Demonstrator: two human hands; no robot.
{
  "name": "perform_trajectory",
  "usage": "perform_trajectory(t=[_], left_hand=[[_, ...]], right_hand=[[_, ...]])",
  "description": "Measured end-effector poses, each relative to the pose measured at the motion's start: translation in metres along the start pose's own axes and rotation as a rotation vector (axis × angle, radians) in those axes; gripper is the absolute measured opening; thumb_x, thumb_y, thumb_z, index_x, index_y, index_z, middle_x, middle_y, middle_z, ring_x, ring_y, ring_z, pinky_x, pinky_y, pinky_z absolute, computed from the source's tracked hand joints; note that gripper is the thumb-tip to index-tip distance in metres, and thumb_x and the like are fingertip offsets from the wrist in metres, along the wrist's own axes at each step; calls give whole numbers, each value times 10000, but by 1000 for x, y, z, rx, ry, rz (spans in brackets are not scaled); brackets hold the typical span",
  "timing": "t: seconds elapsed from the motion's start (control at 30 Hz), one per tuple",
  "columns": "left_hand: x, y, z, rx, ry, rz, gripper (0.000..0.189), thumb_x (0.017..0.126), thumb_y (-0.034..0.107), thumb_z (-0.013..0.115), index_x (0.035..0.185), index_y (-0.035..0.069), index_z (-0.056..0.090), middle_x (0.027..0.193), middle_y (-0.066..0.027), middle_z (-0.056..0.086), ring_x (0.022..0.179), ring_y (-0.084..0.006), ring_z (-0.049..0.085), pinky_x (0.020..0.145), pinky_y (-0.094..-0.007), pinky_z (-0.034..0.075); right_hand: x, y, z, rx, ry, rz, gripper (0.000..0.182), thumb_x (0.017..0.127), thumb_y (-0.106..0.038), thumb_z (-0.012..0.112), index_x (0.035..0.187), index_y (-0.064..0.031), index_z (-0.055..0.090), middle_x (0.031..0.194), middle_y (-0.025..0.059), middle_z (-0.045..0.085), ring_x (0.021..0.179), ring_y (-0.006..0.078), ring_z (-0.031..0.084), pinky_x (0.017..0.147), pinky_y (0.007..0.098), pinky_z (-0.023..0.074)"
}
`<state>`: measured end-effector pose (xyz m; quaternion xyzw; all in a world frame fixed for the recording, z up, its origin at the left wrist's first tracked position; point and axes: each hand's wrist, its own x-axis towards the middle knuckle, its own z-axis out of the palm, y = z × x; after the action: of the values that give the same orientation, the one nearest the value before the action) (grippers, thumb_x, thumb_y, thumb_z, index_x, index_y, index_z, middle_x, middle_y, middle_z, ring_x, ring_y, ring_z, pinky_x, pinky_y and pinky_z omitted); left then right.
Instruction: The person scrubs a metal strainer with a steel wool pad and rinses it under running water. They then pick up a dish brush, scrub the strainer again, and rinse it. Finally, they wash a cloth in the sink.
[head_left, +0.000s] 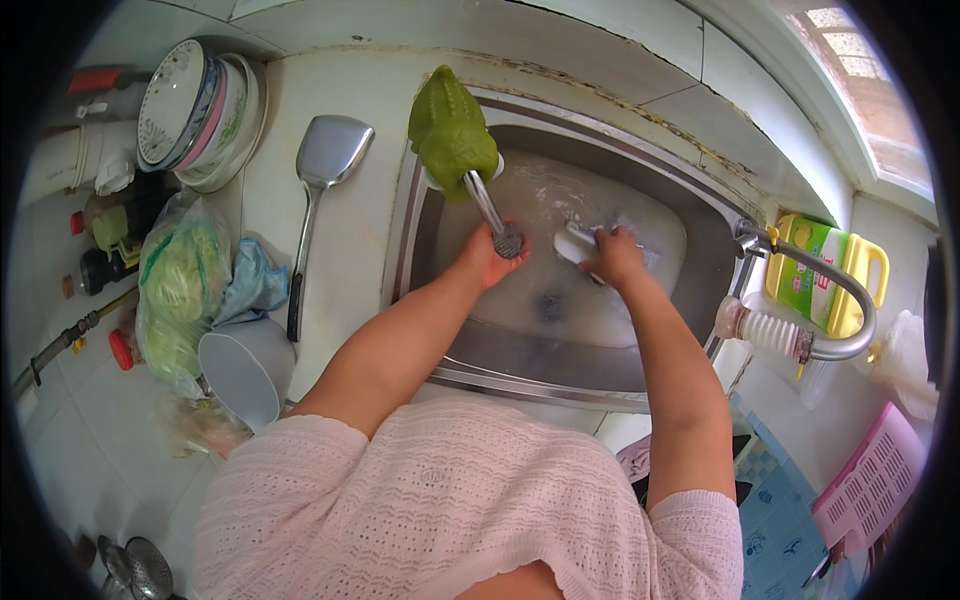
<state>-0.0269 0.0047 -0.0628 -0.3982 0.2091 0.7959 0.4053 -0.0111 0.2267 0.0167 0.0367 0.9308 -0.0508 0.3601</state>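
Note:
Cloudy water fills much of the stainless-steel sink before me. My right hand grips a pale, smooth utensil at the water's surface. Its far end is blurred by the water, so its exact kind is unclear. Farther left, my left hand is low over the water, directly beneath a metal tap spout with a round mesh head. That head covers part of the palm and fingers, and I cannot tell whether they hold anything. A green, bumpy, rubber-like piece covers the tap's upper part.
Left of the sink are a metal wok spatula, a grey bowl, a blue cloth, bagged leafy greens and stacked dishes. On the right, a curved metal pipe arches before a yellow jug; a pink rack stands nearer.

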Motion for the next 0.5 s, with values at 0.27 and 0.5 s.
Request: perform_trajectory(t=[0.27, 0.5], left_hand=[[-11, -2, 17, -53, -10, -101, 360, 904, 258, 308, 1110, 28, 494, 1087, -134, 544, 992, -313, 516, 878, -481, 400], [-39, -4, 48, 56, -157, -161, 430, 917, 330, 323, 1213, 40, 439, 1188, -134, 512, 1121, -288, 463, 993, -434, 310]], right_hand=[[-32, -6, 12, 737, -178, 161, 564, 669, -383, 718, 1022, 21, 544, 1068, 203, 543, 918, 319, 568, 796, 365, 453], [-49, -88, 28, 1061, 350, 145, 822, 678, -309, 738, 1264, 34, 274, 1064, 178, 541, 948, 295, 553, 846, 346, 421]])
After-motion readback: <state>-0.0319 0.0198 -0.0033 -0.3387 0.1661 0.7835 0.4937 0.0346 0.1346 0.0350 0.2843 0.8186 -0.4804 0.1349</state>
